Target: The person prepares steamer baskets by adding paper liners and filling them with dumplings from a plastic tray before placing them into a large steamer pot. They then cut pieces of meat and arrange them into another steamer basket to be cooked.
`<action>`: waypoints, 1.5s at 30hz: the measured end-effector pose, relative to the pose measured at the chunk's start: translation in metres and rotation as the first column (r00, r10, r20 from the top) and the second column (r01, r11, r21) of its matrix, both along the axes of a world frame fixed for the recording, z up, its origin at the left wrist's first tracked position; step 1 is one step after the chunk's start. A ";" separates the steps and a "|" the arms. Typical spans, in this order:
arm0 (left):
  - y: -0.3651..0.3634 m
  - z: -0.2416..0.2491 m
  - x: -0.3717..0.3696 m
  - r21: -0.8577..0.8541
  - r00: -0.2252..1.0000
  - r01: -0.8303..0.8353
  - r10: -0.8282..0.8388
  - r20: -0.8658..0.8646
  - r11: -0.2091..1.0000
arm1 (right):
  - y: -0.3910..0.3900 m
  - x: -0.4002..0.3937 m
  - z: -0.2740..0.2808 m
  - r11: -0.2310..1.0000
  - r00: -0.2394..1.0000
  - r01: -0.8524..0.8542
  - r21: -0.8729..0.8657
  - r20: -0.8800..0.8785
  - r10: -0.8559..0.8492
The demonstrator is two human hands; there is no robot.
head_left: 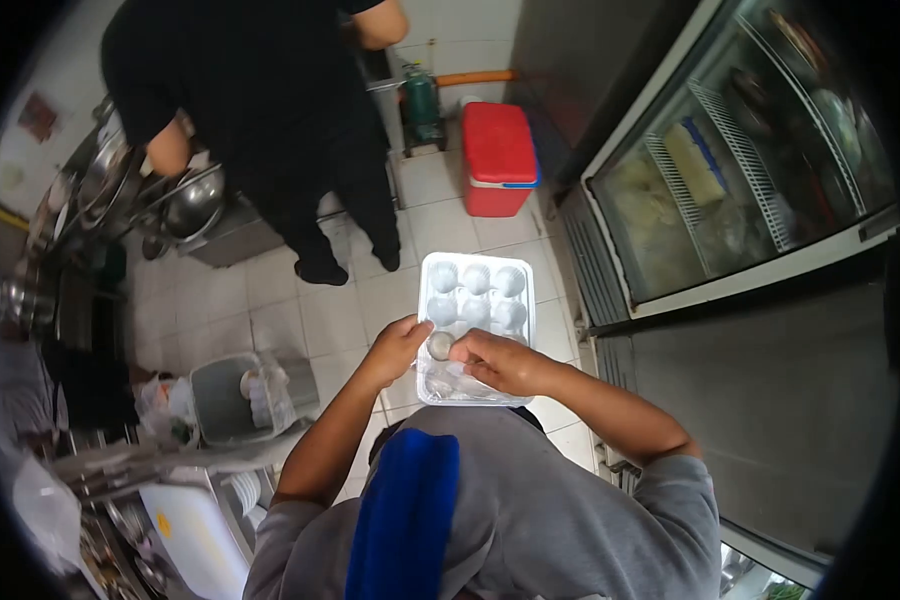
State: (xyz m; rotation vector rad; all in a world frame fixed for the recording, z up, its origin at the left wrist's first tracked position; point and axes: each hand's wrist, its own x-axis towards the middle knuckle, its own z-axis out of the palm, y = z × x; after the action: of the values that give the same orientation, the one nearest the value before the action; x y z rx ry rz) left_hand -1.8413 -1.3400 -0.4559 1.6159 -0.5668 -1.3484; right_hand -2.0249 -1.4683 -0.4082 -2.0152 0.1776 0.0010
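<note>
A clear plastic egg tray point(475, 290) with several rounded cups is held out in front of me over the tiled floor. My left hand point(398, 345) grips its near left edge. My right hand point(495, 360) lies across the tray's near end, its fingertips on a small pale round egg point(440, 345) between the two hands. The cups at the tray's far end look empty. Grey sleeves and a blue strap on my chest fill the lower view.
A person in black point(270, 110) stands ahead at a counter with metal bowls point(192, 200). A red cooler box point(498, 157) and a green gas cylinder point(421, 100) stand by the wall. A glass-door fridge point(730, 160) is on the right, a grey bin point(232, 400) lower left.
</note>
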 end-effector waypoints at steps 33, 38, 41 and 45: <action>-0.609 0.254 0.108 -0.787 0.615 0.486 -0.788 -0.002 0.381 | -0.378 0.012 0.186 -0.171 0.499 0.794 -0.584 0.786 -0.366; -0.641 0.342 0.083 -0.838 0.541 0.497 -0.835 0.099 0.223 | -0.392 -0.006 0.268 -0.419 0.595 0.672 -0.610 0.782 -0.184; -0.672 0.378 0.083 -0.874 0.660 0.463 -0.716 0.226 0.151 | -0.381 -0.020 0.315 -0.574 0.572 0.554 -0.603 0.776 -0.264; -0.812 0.368 0.073 -0.926 0.857 0.376 0.369 0.359 0.027 | -0.353 -0.030 0.370 -0.698 0.472 0.494 -0.519 0.834 -0.287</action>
State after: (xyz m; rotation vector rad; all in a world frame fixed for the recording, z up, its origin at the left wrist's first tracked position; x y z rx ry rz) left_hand -1.7684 -2.1524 -0.0883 0.5794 -1.4706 -0.0660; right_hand -2.0547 -1.8214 -0.0378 -3.1256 1.9093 -1.7333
